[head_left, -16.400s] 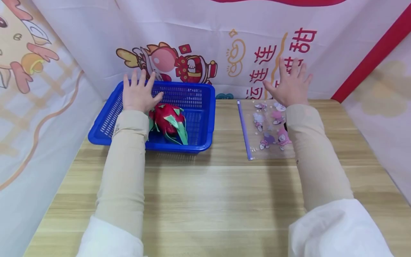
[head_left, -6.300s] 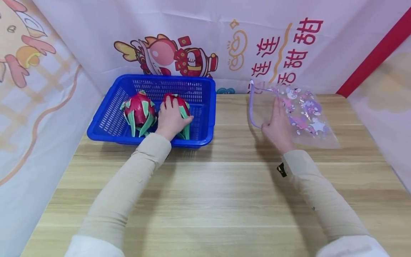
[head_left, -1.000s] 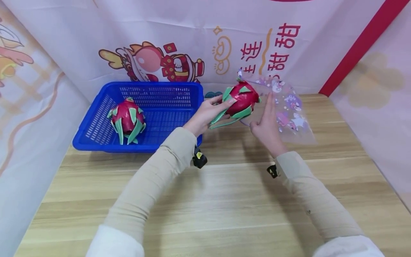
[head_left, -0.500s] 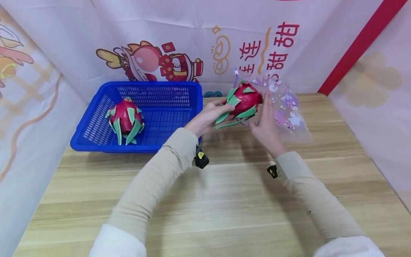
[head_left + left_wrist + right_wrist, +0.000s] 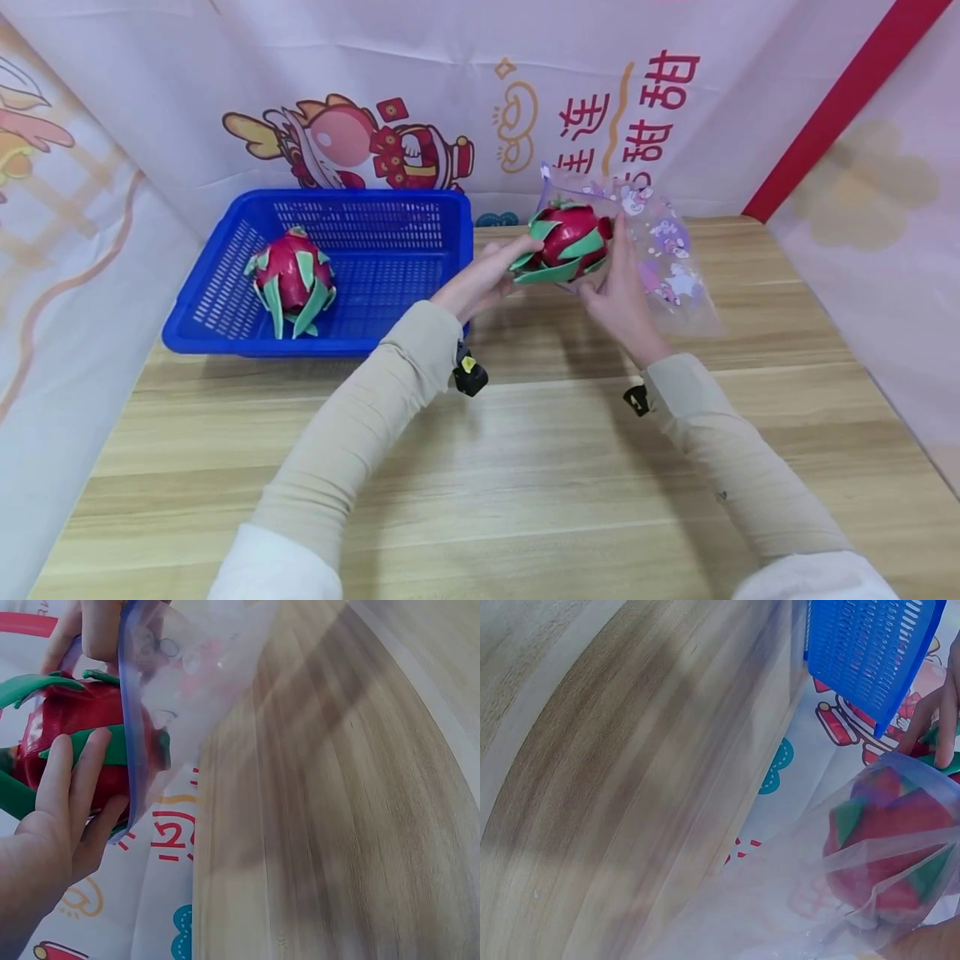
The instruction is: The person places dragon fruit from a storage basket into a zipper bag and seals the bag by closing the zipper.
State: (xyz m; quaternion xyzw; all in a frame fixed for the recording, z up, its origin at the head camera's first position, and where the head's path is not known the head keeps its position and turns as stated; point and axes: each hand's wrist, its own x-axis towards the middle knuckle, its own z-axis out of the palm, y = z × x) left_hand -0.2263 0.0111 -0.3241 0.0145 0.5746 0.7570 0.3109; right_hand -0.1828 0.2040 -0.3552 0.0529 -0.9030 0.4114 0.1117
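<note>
My left hand (image 5: pixel 487 279) grips a red dragon fruit (image 5: pixel 576 235) with green leaf-like scales, fingers around its near end. The far end of the fruit is inside the mouth of a clear zip bag (image 5: pixel 678 279) with a purple edge and pink and purple cartoon prints. Through the film, the fruit (image 5: pixel 892 840) shows in the right wrist view. My right hand (image 5: pixel 621 304) holds the bag by its mouth, beside the fruit; some of its fingers are hidden. In the left wrist view the purple edge (image 5: pixel 131 720) crosses over the fruit.
A blue plastic basket (image 5: pixel 187 342) stands at the left, with a second dragon fruit (image 5: pixel 294 273) in its left half. The wooden table (image 5: pixel 525 467) meets a white printed cloth (image 5: pixel 480 75) at the back and similar cloths on both sides.
One dragon fruit has left the basket in my left hand. Over the last second it has moved slightly right into the bag's mouth. The bag, flat at first, is now lifted and opened.
</note>
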